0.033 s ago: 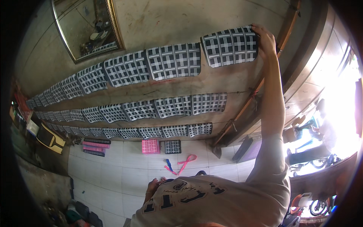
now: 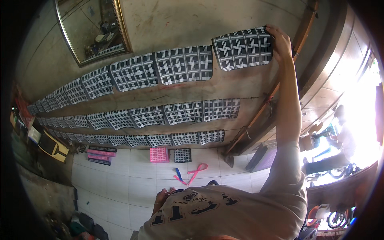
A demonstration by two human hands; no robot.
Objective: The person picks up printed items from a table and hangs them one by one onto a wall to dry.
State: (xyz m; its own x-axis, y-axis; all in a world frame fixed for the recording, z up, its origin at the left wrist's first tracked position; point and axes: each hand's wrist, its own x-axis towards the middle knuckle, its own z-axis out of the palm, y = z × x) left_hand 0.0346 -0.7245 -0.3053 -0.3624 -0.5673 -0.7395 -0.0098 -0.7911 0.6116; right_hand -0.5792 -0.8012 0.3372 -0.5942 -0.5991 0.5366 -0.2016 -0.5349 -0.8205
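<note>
Up at the right, my right hand (image 2: 282, 43) is closed on the upper right corner of a black, grey and white checked cloth (image 2: 243, 49). That cloth hangs against the wall, a small gap away from the checked cloth (image 2: 185, 65) to its left. Low in front of my body, my left hand (image 2: 161, 196) is partly covered by my shirt. Its fingers look curled, and what they hold, if anything, is too small to make out.
Below hang two more rows of checked cloths (image 2: 183, 113). A gilt-framed mirror (image 2: 127, 52) is above left. Folded pink (image 2: 159, 155) and black (image 2: 183, 155) cloths sit on the tiled floor, with pink strips (image 2: 196, 173) nearby. A wooden pole (image 2: 276, 90) slants at right.
</note>
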